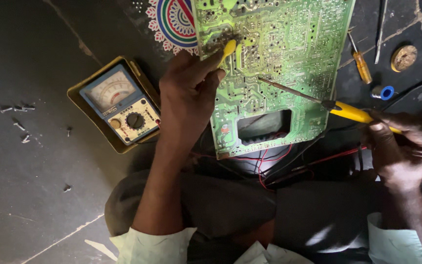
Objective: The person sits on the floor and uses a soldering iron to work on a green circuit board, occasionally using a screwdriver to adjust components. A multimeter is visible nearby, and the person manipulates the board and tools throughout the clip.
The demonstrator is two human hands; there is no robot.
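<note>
While left hand [187, 93] pinches yellow probe [229, 48], right hand [402, 146] grips soldering iron [318, 100], meter [120, 105] in case [81, 108].

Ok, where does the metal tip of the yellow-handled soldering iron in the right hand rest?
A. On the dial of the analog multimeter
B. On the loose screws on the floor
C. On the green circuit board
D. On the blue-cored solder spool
C: the right hand holds the soldering iron with its metal shaft reaching across onto the green circuit board, well away from the analog multimeter.
</note>
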